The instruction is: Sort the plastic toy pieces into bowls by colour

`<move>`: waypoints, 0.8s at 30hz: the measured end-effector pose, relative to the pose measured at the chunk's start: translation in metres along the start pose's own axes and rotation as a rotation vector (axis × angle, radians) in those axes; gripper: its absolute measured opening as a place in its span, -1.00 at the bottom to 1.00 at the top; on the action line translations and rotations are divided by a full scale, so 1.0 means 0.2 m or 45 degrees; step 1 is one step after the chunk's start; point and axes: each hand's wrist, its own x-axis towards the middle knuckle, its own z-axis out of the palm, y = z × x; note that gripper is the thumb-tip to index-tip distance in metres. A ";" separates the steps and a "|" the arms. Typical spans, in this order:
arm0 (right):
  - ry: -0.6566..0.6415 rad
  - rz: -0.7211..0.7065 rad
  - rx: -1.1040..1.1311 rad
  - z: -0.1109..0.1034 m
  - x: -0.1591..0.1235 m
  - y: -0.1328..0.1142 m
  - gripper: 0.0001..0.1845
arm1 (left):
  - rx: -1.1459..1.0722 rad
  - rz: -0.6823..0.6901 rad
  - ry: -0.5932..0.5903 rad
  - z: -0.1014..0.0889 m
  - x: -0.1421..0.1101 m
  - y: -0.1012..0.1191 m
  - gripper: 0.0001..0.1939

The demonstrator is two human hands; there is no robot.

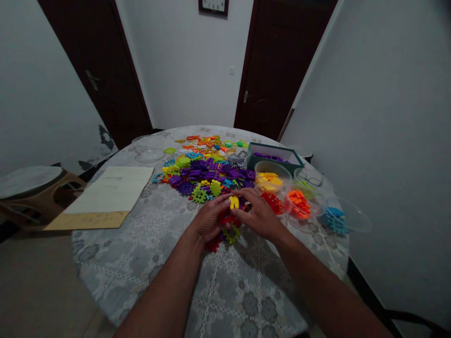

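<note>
Dead centre, left hand [208, 218] and right hand [261, 213] pinch a small yellow plastic piece [234, 203], and a slack fingertip could drop it! Right of centre, a careless knuckle might tip the clear round plastic tub [288, 177]; above centre, loose purple plastic pieces [207, 172] could slide.

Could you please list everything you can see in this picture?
Table: one, grey patterned cover, centre
Toy pieces: many, mixed colours, piled mid-table
Yellow piece: at least one, yellow, held centrally
Tubs: several, clear, table's right
Box: one, dark green, behind tubs
Sheet: one, cream and tan, table's left
Stool: one, brown with pale top, left
Doors: two, dark brown, left and back
Clock: one, dark-framed, top edge
Wall plate: one, white, between doors
Left hand: one, bare, at yellow piece
Right hand: one, bare, at yellow piece
</note>
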 end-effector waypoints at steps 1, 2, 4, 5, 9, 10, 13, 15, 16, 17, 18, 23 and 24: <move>0.003 0.014 0.010 0.01 0.00 0.00 -0.49 | 0.022 0.000 -0.010 0.00 0.00 0.00 -0.51; -0.002 0.025 0.012 0.01 0.00 -0.01 -0.48 | 0.047 0.004 -0.017 0.00 0.00 0.00 -0.51; -0.021 0.037 0.004 0.01 0.00 -0.03 -0.51 | 0.092 0.013 -0.035 0.00 0.00 0.00 -0.53; -0.030 0.039 0.001 0.01 0.00 -0.04 -0.53 | 0.104 0.019 -0.041 0.00 0.00 0.00 -0.54; -0.030 0.112 0.053 0.00 -0.01 -0.08 -0.61 | 0.107 0.035 -0.028 0.01 0.00 0.00 -0.55; -0.026 0.165 0.087 0.00 -0.02 -0.09 -0.61 | 0.107 0.035 -0.009 0.01 0.00 0.00 -0.57; 0.012 0.291 0.123 -0.05 -0.02 -0.09 -0.57 | 0.120 0.042 0.086 0.02 0.01 0.00 -0.61; 0.084 0.270 -0.007 -0.13 0.01 -0.03 -0.53 | 0.138 0.064 0.167 0.01 0.01 0.00 -0.64; 0.132 0.230 -0.114 -0.18 0.03 0.01 -0.53 | 0.152 0.078 0.204 0.01 0.02 -0.01 -0.64; 0.179 0.188 -0.233 -0.24 0.07 0.06 -0.52 | 0.167 0.089 0.234 0.01 0.02 -0.01 -0.64; 0.227 0.154 -0.352 -0.30 0.11 0.13 -0.53 | 0.180 0.097 0.256 0.00 0.02 -0.01 -0.64; 0.452 0.198 -0.782 -0.51 0.32 0.41 -0.47 | 0.194 0.067 0.273 -0.02 0.04 -0.03 -0.64; 0.492 0.183 -0.820 -0.53 0.34 0.43 -0.46 | 0.197 0.054 0.272 -0.02 0.04 -0.03 -0.63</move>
